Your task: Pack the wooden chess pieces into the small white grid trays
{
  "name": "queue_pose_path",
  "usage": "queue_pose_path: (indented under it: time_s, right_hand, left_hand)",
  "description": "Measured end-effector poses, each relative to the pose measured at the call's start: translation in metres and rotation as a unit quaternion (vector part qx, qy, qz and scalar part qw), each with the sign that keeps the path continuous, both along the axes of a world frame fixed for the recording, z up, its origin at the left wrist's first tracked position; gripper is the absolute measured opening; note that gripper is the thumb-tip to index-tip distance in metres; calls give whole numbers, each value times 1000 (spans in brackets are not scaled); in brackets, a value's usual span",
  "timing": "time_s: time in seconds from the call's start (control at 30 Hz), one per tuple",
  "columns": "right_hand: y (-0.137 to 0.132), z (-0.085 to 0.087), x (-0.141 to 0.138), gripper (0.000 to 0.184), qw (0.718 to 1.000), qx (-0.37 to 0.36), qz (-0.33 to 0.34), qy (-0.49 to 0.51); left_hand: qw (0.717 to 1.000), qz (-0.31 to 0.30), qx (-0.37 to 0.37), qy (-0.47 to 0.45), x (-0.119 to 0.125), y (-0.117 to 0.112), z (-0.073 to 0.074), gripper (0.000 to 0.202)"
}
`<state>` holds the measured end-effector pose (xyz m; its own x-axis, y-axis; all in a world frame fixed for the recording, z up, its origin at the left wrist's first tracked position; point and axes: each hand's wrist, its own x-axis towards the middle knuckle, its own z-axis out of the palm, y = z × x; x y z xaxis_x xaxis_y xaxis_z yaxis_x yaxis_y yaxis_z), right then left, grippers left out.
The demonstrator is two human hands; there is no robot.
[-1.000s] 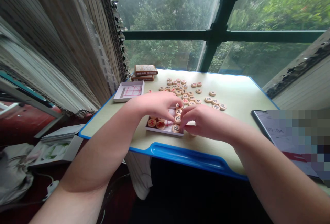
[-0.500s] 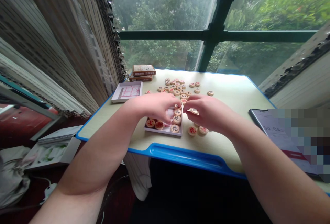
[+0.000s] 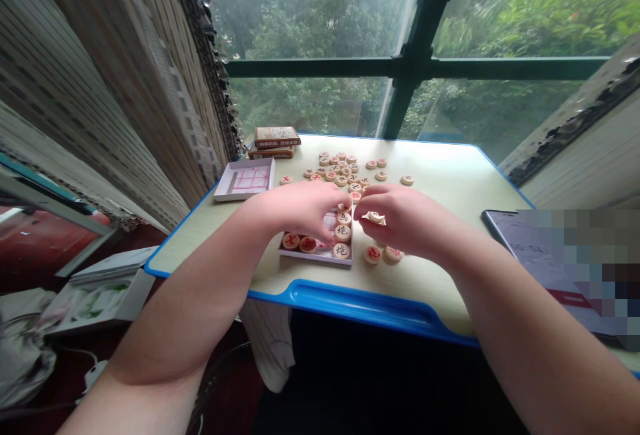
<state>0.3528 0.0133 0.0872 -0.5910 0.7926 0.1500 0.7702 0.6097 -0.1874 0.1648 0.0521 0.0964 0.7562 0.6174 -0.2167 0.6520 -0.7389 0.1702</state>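
Note:
A shallow white box tray (image 3: pixel 310 256) with a red grid sits near the front edge of the table and holds several round wooden chess pieces (image 3: pixel 342 232). My left hand (image 3: pixel 305 207) rests over the tray with its fingers curled down among the pieces. My right hand (image 3: pixel 405 218) hovers just right of the tray and pinches one wooden piece (image 3: pixel 376 217) between thumb and fingers. Two loose pieces (image 3: pixel 373 254) lie on the table under my right wrist. Many more loose pieces (image 3: pixel 345 171) are scattered behind the hands.
A second white tray (image 3: pixel 245 179) lies at the back left, with a stack of flat brown boxes (image 3: pixel 276 141) behind it. A tablet (image 3: pixel 540 255) lies at the right. The cream table has a blue rim (image 3: pixel 360 303). Bamboo blinds hang at the left.
My right hand drew back from the tray toward the right and lifted a piece, uncovering two pieces on the table. The left hand stayed over the tray.

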Motion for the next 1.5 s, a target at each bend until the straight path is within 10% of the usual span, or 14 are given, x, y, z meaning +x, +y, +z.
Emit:
queue_pose_path:
  time_s: [0.57,1.5]
  right_hand:
    - [27,-12,19,17,965,43,-246,81]
    - [35,-22,23,27,965,-32,-260,-4]
  left_hand:
    - [1000,0,-2,-19,-2,3,-1,57]
    - [997,31,-40,-57,-5,15,-5,55]
